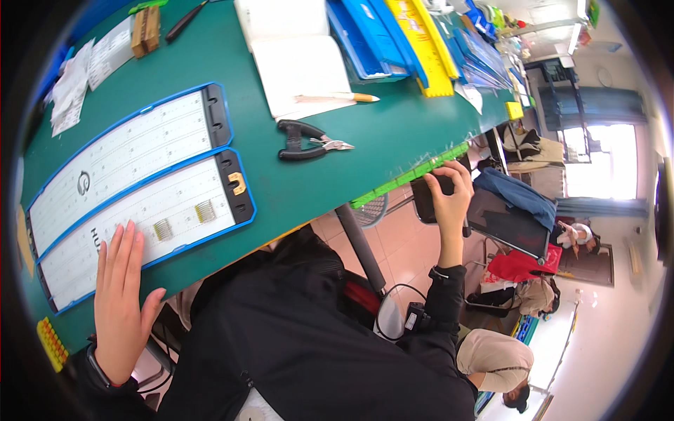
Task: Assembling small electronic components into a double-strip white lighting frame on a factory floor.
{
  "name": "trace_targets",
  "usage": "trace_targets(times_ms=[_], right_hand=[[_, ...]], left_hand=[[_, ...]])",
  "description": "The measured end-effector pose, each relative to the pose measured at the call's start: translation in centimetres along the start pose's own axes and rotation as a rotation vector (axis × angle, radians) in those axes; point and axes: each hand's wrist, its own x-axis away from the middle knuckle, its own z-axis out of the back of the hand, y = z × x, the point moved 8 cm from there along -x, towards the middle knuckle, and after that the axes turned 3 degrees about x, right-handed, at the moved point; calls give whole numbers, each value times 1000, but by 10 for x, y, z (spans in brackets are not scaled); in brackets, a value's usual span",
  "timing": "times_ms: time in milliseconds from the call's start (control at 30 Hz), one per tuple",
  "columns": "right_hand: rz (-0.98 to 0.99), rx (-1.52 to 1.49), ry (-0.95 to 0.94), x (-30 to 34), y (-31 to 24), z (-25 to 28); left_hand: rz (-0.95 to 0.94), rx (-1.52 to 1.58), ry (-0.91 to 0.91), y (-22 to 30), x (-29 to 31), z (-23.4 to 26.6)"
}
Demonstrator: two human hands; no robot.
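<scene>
The left hand [121, 302] is laid flat, fingers spread, on the near blue-framed white tray [144, 221] at the green table [393, 133] edge (a twin tray [126, 151] lies just beyond). A dark phone-like device [430, 198] is clasped by the right hand [449, 200] beside black pliers [309, 140].

Desk [393, 133]: dark green top with a bright green strip [411, 174] along its edge; two white boards [133, 189] framed in blue with black end pieces, the nearer carrying small brass-coloured combs [163, 229]. Cutters [309, 140]: black handles, silver tips; pencil [337, 97] cream with an orange end; trays [400, 35] blue and yellow; block [52, 343] yellow with red dots. Sleeves [316, 337] black, object [430, 200] in the right hand [449, 200] black.
</scene>
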Motion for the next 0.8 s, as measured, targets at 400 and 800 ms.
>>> trace_targets(times_ms=[400,800], right_hand=[[130,128,63,11,-16,-2],[148,-462,155,-2,-136,29]], left_hand=[[17,46,280,-10,13,-16],[7,162,434,-8,19,-12]])
